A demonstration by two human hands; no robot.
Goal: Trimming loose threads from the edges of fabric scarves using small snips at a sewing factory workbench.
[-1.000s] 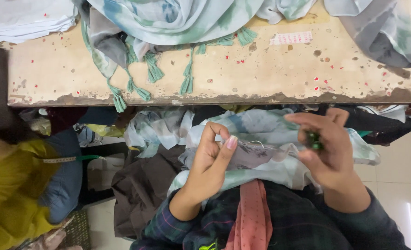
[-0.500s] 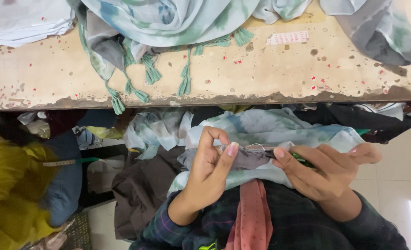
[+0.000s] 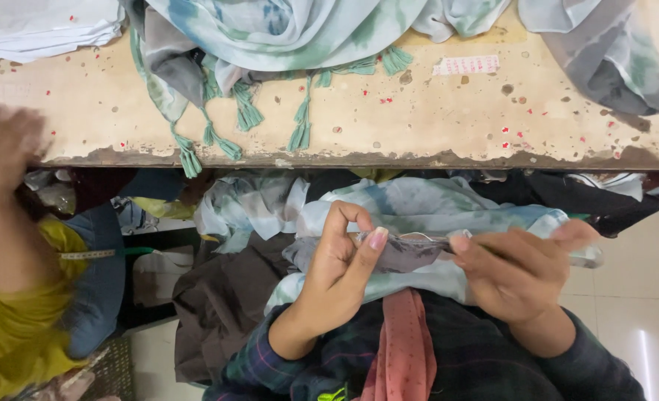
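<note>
Fingers of both hands pinch one edge of a pale scarf [image 3: 418, 215], just below the table [image 3: 433, 126].

Left hand [image 3: 337, 256] is curled, its thumb tip pressed on the grey hem against the bent fingers; right hand [image 3: 519, 271] grips the same hem a little further along, thumb on top, so a short stretch of edge runs taut between the two. Most of the scarf, blue-green and white, lies bunched in the lap under the table's worn front edge, over dark cloth [image 3: 218, 312]. On the table, above the hands, a second scarf [image 3: 285, 30] of like colours hangs its teal tassels [image 3: 300, 134] over the edge. Left of the table's near corner a co-worker's hand [image 3: 3, 148], blurred, is raised beside a yellow sleeve [image 3: 18, 334].
</note>
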